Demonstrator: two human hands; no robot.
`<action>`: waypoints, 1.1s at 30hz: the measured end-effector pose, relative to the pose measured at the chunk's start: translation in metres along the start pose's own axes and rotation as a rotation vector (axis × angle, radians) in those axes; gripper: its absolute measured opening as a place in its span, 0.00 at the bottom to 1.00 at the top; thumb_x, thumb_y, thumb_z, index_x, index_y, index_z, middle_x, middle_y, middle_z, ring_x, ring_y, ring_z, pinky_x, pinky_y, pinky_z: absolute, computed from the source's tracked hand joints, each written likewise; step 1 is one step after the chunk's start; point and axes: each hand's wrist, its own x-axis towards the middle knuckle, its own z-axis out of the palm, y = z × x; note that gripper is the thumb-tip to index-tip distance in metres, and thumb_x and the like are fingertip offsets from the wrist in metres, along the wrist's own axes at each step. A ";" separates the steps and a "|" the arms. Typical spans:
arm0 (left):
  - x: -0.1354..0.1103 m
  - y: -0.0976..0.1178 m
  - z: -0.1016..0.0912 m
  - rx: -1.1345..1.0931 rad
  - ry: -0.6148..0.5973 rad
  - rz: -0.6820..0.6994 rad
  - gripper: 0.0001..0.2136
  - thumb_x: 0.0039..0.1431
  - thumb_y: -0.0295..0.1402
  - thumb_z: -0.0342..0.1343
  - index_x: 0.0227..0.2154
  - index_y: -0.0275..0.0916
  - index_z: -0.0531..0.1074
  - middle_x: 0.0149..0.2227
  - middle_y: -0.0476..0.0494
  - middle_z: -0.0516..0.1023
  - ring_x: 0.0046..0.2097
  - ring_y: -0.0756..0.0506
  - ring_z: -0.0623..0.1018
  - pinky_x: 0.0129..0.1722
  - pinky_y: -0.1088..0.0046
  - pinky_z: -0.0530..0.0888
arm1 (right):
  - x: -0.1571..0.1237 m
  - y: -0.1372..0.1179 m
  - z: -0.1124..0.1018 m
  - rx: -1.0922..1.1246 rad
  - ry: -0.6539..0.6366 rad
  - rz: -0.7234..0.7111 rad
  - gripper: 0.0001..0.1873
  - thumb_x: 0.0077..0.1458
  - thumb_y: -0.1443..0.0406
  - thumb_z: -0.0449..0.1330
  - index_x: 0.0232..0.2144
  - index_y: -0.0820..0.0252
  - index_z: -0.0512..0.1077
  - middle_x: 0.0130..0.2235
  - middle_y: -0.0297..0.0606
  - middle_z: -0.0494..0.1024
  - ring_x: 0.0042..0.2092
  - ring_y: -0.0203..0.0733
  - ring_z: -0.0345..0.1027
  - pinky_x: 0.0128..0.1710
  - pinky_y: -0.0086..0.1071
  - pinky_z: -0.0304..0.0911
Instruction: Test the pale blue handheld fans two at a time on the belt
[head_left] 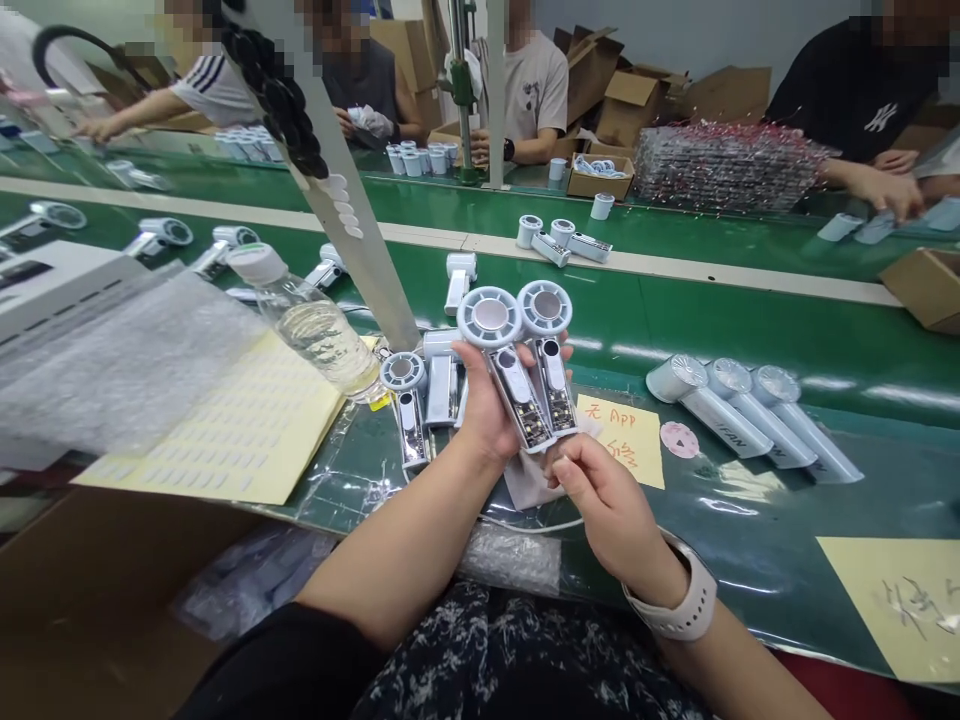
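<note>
The left hand [484,400] clenches two pale blue handheld fans [521,350] against its palm, their handles open and circuit boards showing. The right hand [607,505] sits just below them, its grip pinched closed beside the fans' lower ends; what lies between its fingertips, if anything, cannot be told. A white cloth [529,480] lies beneath the hands.

The green bench [750,345] carries two more opened fans [424,400] just left of the hands, and a water bottle [315,335] lies tilted on a yellow label sheet [214,435]. To the right are a handwritten yellow note [622,440], a pink round sticker [679,440], and three finished fans [750,420] side by side. A cardboard box [97,610] stands below the near edge at left.

Beyond a cream strip [600,258], co-workers [525,90] sit at the far side, with open cardboard cartons [622,110] and a stack of plastic-wrapped trays [720,170] behind.
</note>
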 end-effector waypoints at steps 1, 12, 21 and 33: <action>0.000 0.001 0.001 -0.022 0.003 -0.009 0.33 0.45 0.70 0.52 0.22 0.39 0.66 0.41 0.39 0.80 0.48 0.38 0.80 0.40 0.64 0.78 | 0.000 -0.001 -0.002 -0.050 0.018 -0.032 0.15 0.62 0.56 0.58 0.26 0.56 0.68 0.30 0.34 0.72 0.34 0.39 0.66 0.37 0.33 0.61; -0.006 -0.003 0.006 0.127 -0.080 0.049 0.34 0.43 0.72 0.51 0.21 0.39 0.69 0.40 0.39 0.79 0.54 0.35 0.76 0.41 0.62 0.78 | -0.002 0.004 0.016 0.522 0.195 0.221 0.24 0.54 0.48 0.66 0.22 0.56 0.61 0.14 0.20 0.57 0.15 0.29 0.53 0.19 0.26 0.54; -0.005 -0.004 0.006 0.044 -0.018 -0.002 0.32 0.43 0.68 0.56 0.28 0.39 0.74 0.40 0.41 0.81 0.45 0.40 0.81 0.41 0.65 0.78 | -0.004 0.011 -0.004 0.306 0.107 0.083 0.20 0.61 0.49 0.60 0.26 0.56 0.70 0.30 0.33 0.72 0.32 0.38 0.67 0.34 0.34 0.65; -0.019 -0.022 -0.001 0.392 -0.388 -0.247 0.24 0.36 0.48 0.74 0.32 0.36 0.78 0.32 0.41 0.81 0.41 0.38 0.80 0.44 0.61 0.74 | -0.011 0.007 -0.049 0.175 0.138 0.060 0.23 0.59 0.56 0.63 0.56 0.50 0.69 0.56 0.43 0.75 0.58 0.53 0.68 0.57 0.51 0.66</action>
